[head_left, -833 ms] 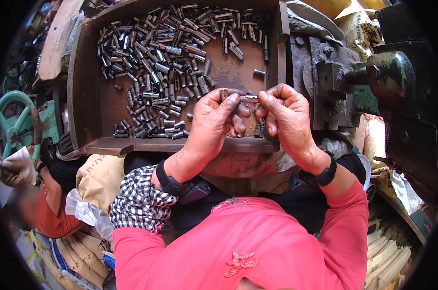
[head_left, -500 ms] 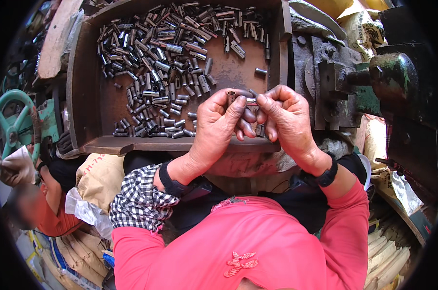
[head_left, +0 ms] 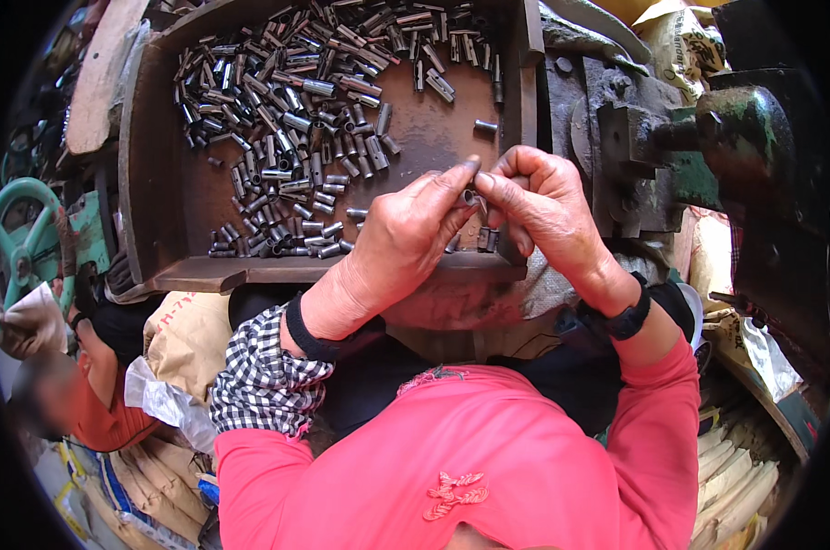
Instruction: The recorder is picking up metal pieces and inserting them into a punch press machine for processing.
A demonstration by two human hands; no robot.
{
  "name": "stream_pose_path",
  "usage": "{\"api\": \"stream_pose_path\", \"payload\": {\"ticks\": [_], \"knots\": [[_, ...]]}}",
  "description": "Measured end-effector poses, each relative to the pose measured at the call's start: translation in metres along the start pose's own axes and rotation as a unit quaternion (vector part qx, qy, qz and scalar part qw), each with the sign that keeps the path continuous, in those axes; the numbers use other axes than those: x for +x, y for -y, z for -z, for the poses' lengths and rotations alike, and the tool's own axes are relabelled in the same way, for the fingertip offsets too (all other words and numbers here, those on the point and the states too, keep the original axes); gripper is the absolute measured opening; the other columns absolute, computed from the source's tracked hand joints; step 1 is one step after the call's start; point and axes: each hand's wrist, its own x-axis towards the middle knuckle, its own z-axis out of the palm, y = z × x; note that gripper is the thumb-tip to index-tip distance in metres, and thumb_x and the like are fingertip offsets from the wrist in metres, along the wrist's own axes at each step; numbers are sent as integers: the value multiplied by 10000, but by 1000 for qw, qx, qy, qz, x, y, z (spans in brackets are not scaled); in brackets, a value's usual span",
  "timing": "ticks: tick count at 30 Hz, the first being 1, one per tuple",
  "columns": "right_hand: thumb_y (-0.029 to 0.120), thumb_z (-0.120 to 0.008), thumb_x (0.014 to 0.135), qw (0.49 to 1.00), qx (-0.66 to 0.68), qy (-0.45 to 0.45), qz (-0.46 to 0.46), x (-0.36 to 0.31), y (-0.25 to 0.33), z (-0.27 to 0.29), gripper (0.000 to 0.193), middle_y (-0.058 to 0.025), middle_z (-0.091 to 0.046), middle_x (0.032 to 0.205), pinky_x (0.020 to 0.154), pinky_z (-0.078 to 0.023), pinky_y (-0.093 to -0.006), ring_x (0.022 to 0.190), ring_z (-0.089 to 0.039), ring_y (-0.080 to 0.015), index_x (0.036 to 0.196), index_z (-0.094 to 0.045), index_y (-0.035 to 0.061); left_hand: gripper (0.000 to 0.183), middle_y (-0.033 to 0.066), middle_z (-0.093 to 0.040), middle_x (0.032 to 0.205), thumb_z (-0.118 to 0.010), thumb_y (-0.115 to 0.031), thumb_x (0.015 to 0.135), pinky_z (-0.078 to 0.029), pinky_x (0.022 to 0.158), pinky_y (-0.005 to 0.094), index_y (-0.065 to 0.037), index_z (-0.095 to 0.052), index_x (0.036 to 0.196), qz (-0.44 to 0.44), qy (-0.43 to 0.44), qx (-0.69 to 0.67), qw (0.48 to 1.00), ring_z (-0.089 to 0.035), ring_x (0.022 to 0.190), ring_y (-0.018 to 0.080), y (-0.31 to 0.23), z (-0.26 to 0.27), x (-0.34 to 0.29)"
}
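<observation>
Over the near right part of a wooden tray (head_left: pixel 204 271), my two hands meet fingertip to fingertip. My left hand (head_left: pixel 410 225) is closed around a small metal tube (head_left: pixel 470 197), whose round open end shows below its fingers. My right hand (head_left: pixel 548 197) is pinched against the same spot, thumb and forefinger together. Whatever lies between those fingertips is mostly hidden. Beneath the hands, a few short tubes (head_left: pixel 484 240) stand at the tray's front edge. A heap of slotted metal tubes (head_left: pixel 296 119) covers the tray's left and far parts.
A dark, greasy machine (head_left: pixel 616 137) with worn green parts stands close at the right. To the left is a green handwheel (head_left: pixel 21 243), with another person (head_left: pixel 112 394) near it. A paper sack (head_left: pixel 190 335) lies before the tray's left corner.
My left hand has turned over and moved slightly right, its fingers now covering most of the tube that stood upright. The right fingertips have shifted to its end. The view has moved slightly.
</observation>
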Motion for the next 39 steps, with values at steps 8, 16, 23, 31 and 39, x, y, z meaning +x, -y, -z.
{"api": "stream_pose_path", "payload": {"ticks": [8, 16, 23, 31, 39], "knots": [[205, -614, 841, 991, -119, 55, -33, 1, 12, 3, 225, -91, -637, 731, 470, -462, -272, 537, -571, -115, 798, -602, -16, 368, 125, -638, 913, -569, -82, 874, -513, 546, 247, 8, -491, 1222, 232, 65, -255, 936, -658, 707, 188, -5, 8, 0], [130, -580, 694, 586, -748, -100, 295, 1, -34, -14, 164, -122, -590, 980, 994, -221, -619, 1084, -491, -271, 810, -674, 64, 218, 81, -625, 908, -567, -89, 868, -528, 512, 210, -29, -546, 1076, 386, -75, -548, 738, -664, 723, 164, 27, 29, 3], [125, -625, 684, 767, -550, -95, 317, -2, -19, -7, 106, -104, -577, 879, 916, -345, -482, 970, -537, -269, 770, -607, 64, 246, 137, -619, 846, -594, -18, 753, -497, 544, 295, -21, -578, 998, 32, 10, 38, 999, -626, 620, 247, 19, 3, 18], [149, -645, 757, 839, -456, -101, 280, -8, 5, 19, 173, -145, -604, 756, 636, -475, -410, 727, -602, -331, 820, -539, 28, 125, 163, -553, 801, -556, -16, 755, -522, 589, 384, -30, -545, 879, 8, 209, 258, 943, -624, 700, 331, 12, -15, 25], [116, -653, 774, 923, -312, -81, 211, -7, 2, 27, 156, -159, -620, 696, 551, -482, -360, 624, -640, -272, 832, -570, -2, 99, 169, -555, 789, -569, -29, 766, -516, 579, 394, -14, -485, 816, 31, 243, 315, 917, -613, 690, 329, 13, -9, 24]]}}
